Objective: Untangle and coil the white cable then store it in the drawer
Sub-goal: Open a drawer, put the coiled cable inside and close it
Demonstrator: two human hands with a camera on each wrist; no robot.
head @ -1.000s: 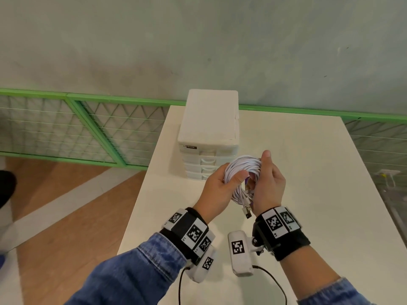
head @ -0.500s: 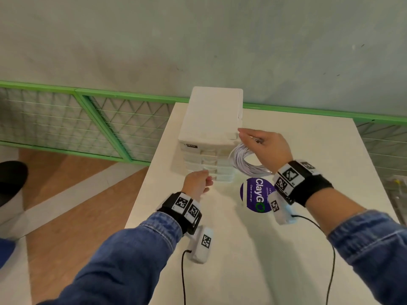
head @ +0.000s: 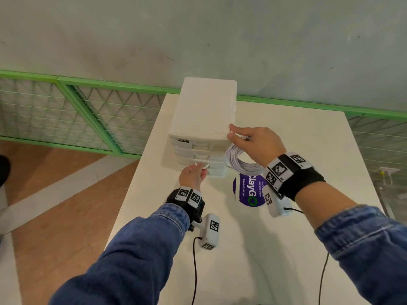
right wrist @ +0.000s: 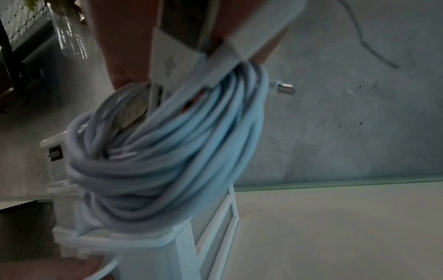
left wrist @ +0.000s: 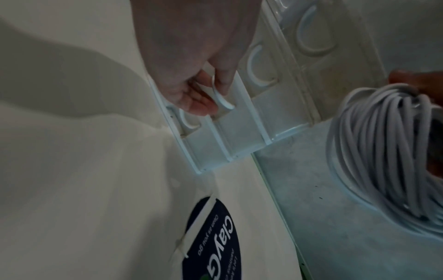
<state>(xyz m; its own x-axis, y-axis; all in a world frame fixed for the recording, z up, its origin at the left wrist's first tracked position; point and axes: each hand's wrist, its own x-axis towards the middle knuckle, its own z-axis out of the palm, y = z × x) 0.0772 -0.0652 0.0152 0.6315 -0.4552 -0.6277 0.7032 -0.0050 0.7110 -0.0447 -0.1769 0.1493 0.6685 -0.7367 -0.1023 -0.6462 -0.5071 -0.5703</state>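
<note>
Two hands at work on a white table, both at a small white drawer unit standing near its far left edge.

From the head view: left hand low at the unit's front, on a drawer in the lower half of the stack. Right hand higher, thumb and forefinger tips touching the unit's top front right corner, remaining fingers curled round the white cable. Cable coiled into a ring and hanging in the air below the palm, just beside the unit's right front edge, above a round purple sticker on the table.

Only from the left wrist: left hand with fingertips hooked over that drawer's curved handle, thumb underneath, pinching it. Four stacked drawer fronts with the same arched pulls. Coil at the right edge, sticker below.

Only from the right wrist: coil looped over the right fingers, many turns, loosely bundled, with a metal plug poking out at the right side and flat white connector ends pressed against the hand. Beneath it the unit and a small black label on its front; left fingertips at the bottom edge.

Drawer fronts cloudy and translucent; contents impossible to tell. Cable in none of them. Hard to tell whether the gripped drawer stands out from its slot.
</note>
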